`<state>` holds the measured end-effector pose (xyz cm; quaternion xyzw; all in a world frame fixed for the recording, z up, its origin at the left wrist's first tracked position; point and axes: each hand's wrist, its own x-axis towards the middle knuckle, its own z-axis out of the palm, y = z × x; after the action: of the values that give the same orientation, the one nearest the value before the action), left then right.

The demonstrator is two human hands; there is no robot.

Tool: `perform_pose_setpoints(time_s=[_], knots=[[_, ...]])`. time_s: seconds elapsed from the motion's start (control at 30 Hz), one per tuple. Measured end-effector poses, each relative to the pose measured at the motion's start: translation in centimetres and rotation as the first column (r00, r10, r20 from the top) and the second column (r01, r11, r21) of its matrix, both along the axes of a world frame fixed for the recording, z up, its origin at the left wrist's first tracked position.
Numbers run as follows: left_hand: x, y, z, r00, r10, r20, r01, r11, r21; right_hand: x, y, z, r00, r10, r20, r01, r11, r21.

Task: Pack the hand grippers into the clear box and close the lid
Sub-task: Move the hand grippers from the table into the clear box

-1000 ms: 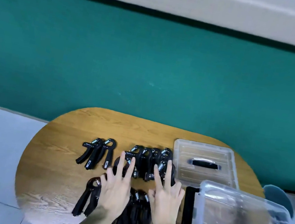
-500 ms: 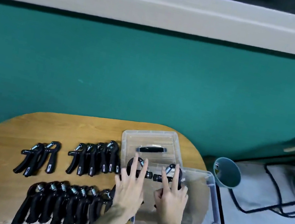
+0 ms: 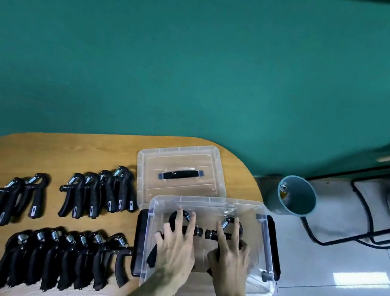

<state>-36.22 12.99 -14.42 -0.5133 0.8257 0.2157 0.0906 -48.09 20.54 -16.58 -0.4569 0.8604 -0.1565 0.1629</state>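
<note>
**A:** status?

**B:** Both hands inside the clear box (image 3: 215, 203). Left hand (image 3: 178, 245) lies on one hand gripper (image 3: 180, 219), fingers spread and nearly straight, pressing it down rather than curling round it. Right hand (image 3: 231, 253) does the same on a second gripper (image 3: 229, 225). The two adjuster knobs face each other mid-box.

**A:** progress?

**B:** Early, I'd say. Two in, as far as I can see. Left of the box: a front row (image 3: 60, 257) of roughly seven, its nearest one touching the box's black latch (image 3: 139, 239); behind that a group of four or five (image 3: 100, 192); further left a pair (image 3: 16, 197). All still to pack.

**A:** lid?

**B:** Lid (image 3: 180, 171) is off, flat on the table (image 3: 57, 152) just behind the box, handle up. Goes on last.

**A:** obstructions?

**B:** None on the path. The box overhangs the table's right edge, so heavy pressing there might tip it. A teal bin (image 3: 294, 196) and cables (image 3: 357, 228) sit on the floor right of the box.
</note>
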Motion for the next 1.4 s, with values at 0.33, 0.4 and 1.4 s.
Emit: perform_pose_setpoints(time_s=[0.33,0.4,1.4], knots=[[-1.7,0.8,-7.0,0.996,0.087,0.033,-0.088,0.996,0.023,-2.5,-1.4,-6.6,0.995,0.077,0.062,-0.084,0.989,0.125],[-1.7,0.7,-8.4,0.991,0.125,0.055,-0.129,0.989,0.074,-2.6,-1.7,-7.7,0.992,0.101,0.071,-0.110,0.984,0.138],[-1.5,0.4,-17.1,0.988,0.122,0.094,-0.112,0.988,-0.105,-3.0,-3.1,-12.7,0.947,0.313,0.072,-0.299,0.778,0.553]])
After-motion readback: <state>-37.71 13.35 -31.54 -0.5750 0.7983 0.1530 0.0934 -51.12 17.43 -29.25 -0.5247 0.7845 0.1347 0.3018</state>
